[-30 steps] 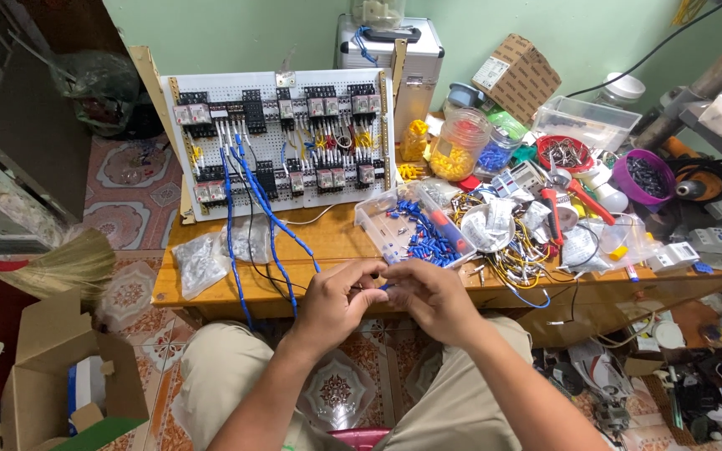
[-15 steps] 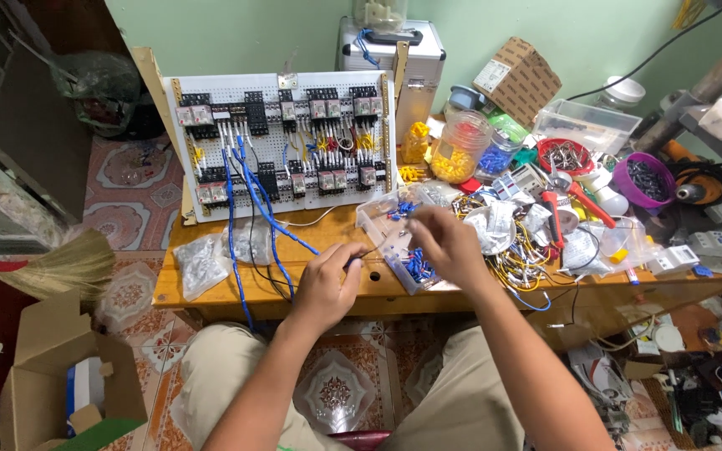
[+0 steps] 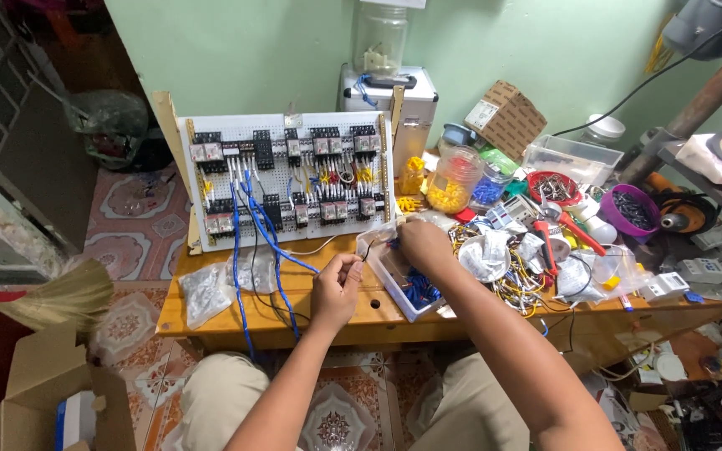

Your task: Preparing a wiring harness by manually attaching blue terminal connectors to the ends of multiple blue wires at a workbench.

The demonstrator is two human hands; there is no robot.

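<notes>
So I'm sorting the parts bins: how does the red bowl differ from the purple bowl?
The red bowl holds a tangle of small silvery metal bits; the purple bowl holds dark ones. The red bowl sits farther back, by the clear tub; the purple bowl is nearer the table's right edge, beside the orange tool. Both are round, open and partly filled.

A brown cardboard box [image 3: 507,117] with a white label leans at 1 o'clock. 2 clear plastic bags [image 3: 204,292] lie at 9 o'clock on the table. An open brown box [image 3: 39,392] sits at 8 o'clock.
</notes>
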